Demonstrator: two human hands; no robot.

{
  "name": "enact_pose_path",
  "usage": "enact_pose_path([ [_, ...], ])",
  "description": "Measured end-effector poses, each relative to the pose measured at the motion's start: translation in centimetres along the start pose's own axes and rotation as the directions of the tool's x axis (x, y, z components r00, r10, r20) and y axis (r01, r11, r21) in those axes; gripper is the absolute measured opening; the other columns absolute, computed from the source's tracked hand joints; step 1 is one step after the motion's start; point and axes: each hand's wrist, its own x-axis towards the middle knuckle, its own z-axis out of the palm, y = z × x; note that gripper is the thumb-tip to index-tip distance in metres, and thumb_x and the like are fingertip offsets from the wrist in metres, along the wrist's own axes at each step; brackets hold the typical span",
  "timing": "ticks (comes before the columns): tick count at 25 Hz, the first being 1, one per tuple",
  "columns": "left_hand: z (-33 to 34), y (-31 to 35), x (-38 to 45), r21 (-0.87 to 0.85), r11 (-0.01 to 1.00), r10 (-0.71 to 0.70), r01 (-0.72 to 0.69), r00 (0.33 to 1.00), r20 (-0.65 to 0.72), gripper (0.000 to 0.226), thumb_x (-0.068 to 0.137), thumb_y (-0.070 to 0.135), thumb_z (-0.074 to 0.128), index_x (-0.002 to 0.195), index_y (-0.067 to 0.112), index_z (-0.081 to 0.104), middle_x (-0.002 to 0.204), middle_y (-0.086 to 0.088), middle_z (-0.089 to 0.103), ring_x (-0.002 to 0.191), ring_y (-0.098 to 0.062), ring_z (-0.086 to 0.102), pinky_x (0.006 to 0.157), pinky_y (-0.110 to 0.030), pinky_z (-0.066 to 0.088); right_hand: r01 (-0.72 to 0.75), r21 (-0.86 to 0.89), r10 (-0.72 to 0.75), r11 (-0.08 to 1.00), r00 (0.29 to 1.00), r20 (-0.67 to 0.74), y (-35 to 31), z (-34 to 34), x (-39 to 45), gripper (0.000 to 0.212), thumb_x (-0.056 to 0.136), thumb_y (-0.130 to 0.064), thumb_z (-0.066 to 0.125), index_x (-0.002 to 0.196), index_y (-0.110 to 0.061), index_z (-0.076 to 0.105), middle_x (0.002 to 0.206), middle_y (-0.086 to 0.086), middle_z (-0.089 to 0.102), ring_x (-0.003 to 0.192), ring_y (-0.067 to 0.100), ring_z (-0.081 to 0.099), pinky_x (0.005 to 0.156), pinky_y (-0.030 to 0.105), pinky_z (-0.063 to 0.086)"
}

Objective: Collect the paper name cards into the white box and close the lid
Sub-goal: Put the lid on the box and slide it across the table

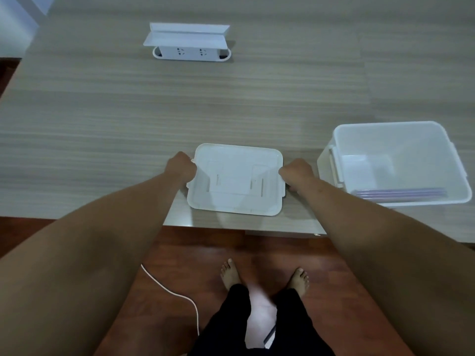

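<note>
Near the table's [102, 124] front edge, the left hand [181, 167] and right hand [298, 173] curl closed around the white lid's [235, 179] short sides. The open white box [437, 201] sits right, holding flat name cards [401, 194]. A socket unit [191, 52] stands at the far edge.

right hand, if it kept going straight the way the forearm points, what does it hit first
The right hand points up and left, already gripping the lid at its right edge, so the lid comes first. Beyond lies bare table, though depth is unclear.

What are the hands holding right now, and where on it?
Both hold the white lid by its short side edges: the left hand on its left edge, the right hand on its right edge.
</note>
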Motion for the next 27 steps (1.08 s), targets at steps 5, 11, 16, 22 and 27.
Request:
enact_pose_path([
  [5,0.5,-1.0,0.1,-0.309,0.951,-0.030,0.021,0.999,-0.025,0.026,0.085,0.010,0.049,0.100,0.016,0.069,0.111,-0.010,0.070,0.099,-0.031,0.065,0.084,-0.036,0.054,-0.098,0.281,0.119,0.955,0.991,-0.057,0.1,0.2,2.1,0.015,0.056,-0.014,0.053,0.069,-0.008,0.058,0.079,0.013,0.070,0.070,0.033,0.069,0.063,0.039,0.056],
  [11,-5.1,3.0,-0.4,-0.711,0.703,-0.007,0.007,1.000,0.003,0.029,0.087,0.007,0.062,0.116,0.005,0.065,0.107,-0.015,0.070,0.088,-0.030,0.068,0.066,-0.037,0.059,0.206,0.373,-0.151,0.905,0.974,-0.171,-5.1,-8.3,0.8,0.042,0.063,-0.009,0.053,0.101,0.000,0.067,0.092,0.018,0.072,0.070,0.021,0.061,0.065,0.040,0.060],
  [16,-10.2,11.5,-4.3,-0.760,0.600,0.163,-0.249,0.969,-0.188,0.022,0.085,0.003,0.062,0.104,0.010,0.070,0.098,-0.010,0.067,0.081,-0.023,0.063,0.057,-0.026,0.052,0.372,0.518,-0.283,0.770,0.927,-0.246,-6.8,-18.6,-3.3,0.027,0.081,-0.001,0.058,0.104,-0.009,0.071,0.092,0.011,0.069,0.064,0.017,0.065,0.045,0.021,0.051],
  [22,-10.7,21.3,-9.6,-0.895,0.414,0.298,-0.164,0.954,-0.037,0.013,0.082,-0.009,0.056,0.086,-0.005,0.068,0.092,-0.017,0.068,0.073,-0.023,0.067,0.065,-0.026,0.062,0.274,0.753,-0.192,0.598,0.961,-0.197,-1.7,-29.5,-5.1,0.041,0.071,0.015,0.031,0.086,0.000,0.066,0.078,0.015,0.060,0.059,0.025,0.056,0.048,0.026,0.054],
  [27,-7.3,26.0,-12.2,-0.823,0.530,0.533,-0.204,0.835,0.136,0.025,0.080,-0.014,0.062,0.105,-0.015,0.064,0.108,-0.023,0.067,0.097,-0.028,0.069,0.076,-0.022,0.061,0.298,0.700,-0.288,0.650,0.948,-0.136,4.8,-35.4,-5.6,0.005,0.084,-0.003,0.063,0.087,-0.002,0.067,0.079,0.009,0.061,0.067,0.017,0.059,0.054,0.022,0.058],
])
